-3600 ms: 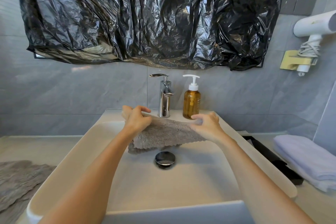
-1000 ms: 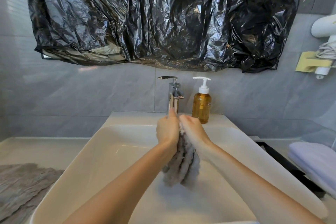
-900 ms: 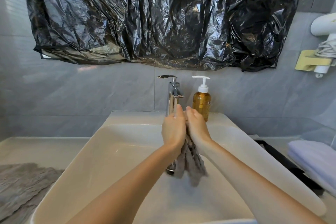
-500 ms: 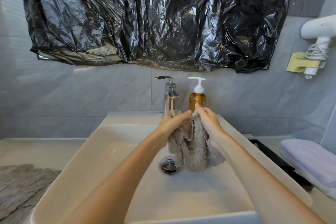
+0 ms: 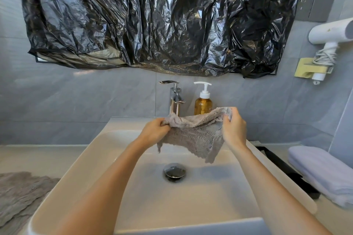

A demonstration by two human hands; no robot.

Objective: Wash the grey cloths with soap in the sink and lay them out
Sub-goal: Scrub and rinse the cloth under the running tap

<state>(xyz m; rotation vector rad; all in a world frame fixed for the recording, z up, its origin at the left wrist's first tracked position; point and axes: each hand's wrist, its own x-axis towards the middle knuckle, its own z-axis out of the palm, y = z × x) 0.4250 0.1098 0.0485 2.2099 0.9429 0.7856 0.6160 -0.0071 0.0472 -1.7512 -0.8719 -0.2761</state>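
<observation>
A grey cloth (image 5: 194,137) hangs spread out above the white sink (image 5: 80,162), in front of the tap. My left hand (image 5: 154,132) grips its left top edge. My right hand (image 5: 234,129) grips its right top corner, a little higher. The cloth's lower corner droops toward the drain (image 5: 174,172). An amber soap bottle (image 5: 203,104) with a white pump stands behind the cloth beside the chrome tap (image 5: 174,98). Another grey cloth (image 5: 21,191) lies flat on the counter at the lower left.
Black plastic sheet (image 5: 152,19) covers the wall above the sink. A folded white towel (image 5: 322,173) lies on the right counter beside a black tray (image 5: 286,171). A white hair dryer (image 5: 330,32) hangs on the right wall.
My hands rubbed the bunched cloth together over the drain, then moved apart and pulled it open. The cloth now hangs spread between both hands.
</observation>
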